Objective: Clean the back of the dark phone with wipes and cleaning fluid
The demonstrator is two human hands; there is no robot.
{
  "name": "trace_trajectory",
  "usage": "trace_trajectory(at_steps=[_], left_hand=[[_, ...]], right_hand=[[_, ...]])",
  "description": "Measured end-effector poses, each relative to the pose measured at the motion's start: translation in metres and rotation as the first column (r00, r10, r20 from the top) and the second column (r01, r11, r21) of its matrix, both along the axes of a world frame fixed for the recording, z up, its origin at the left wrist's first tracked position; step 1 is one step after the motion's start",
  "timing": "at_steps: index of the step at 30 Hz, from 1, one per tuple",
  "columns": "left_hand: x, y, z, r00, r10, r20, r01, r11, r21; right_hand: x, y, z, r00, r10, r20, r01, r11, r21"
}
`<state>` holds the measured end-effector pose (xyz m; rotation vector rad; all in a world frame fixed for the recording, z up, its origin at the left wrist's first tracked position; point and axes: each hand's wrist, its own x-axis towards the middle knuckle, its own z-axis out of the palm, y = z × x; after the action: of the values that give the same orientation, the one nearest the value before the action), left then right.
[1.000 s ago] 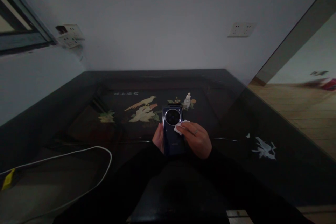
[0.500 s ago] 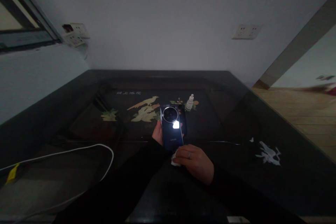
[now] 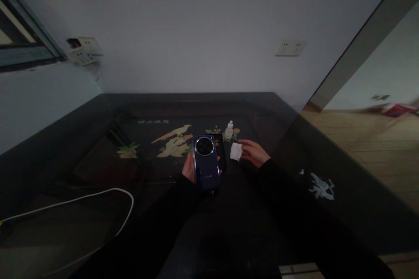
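Note:
My left hand (image 3: pixel 189 169) grips a dark blue phone (image 3: pixel 205 162) by its edge, back side up, with the round camera ring toward the wall. My right hand (image 3: pixel 254 152) reaches out to the right of the phone and pinches a small white wipe (image 3: pixel 236 151) at its fingertips, low over the dark table (image 3: pixel 294 157). A small white dropper bottle (image 3: pixel 228 130) stands just beyond the wipe. A flat black slab (image 3: pixel 220 152) lies on the table right behind the phone.
The table top is dark and glossy with a pale bird and flower inlay (image 3: pixel 173 139). A white cable (image 3: pixel 98 200) loops at the left. A crumpled white scrap (image 3: pixel 322 186) lies at the right. Wall sockets (image 3: pixel 290 47) sit above; wooden floor (image 3: pixel 369 139) lies right.
My right hand has left the phone's back, dropped toward me, then swung out to the right with the wipe. The phone has stayed in my left hand, shifting slightly left.

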<state>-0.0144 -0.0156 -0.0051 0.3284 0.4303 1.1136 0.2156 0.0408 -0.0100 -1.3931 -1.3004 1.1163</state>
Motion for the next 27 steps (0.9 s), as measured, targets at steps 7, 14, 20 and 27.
trace_trajectory(at_steps=[7,14,20,27], left_hand=[[0.000,0.001,0.002,1.000,-0.024,0.007,0.024,0.999,-0.041],[-0.001,0.004,-0.001,0.995,-0.091,0.039,0.093,0.994,-0.052],[-0.002,0.002,-0.001,0.993,-0.107,0.058,0.106,0.994,0.011],[0.000,-0.001,0.001,0.993,-0.121,0.014,0.122,0.992,-0.022]], right_hand=[[-0.006,0.021,-0.010,0.965,0.000,0.264,-0.017,0.998,0.065],[-0.008,0.017,-0.012,0.835,-0.053,0.548,-0.100,0.964,0.246],[-0.017,-0.006,-0.010,0.678,-0.091,0.730,-0.287,0.881,0.376],[-0.023,-0.007,-0.032,0.397,0.000,0.918,-0.475,0.856,0.205]])
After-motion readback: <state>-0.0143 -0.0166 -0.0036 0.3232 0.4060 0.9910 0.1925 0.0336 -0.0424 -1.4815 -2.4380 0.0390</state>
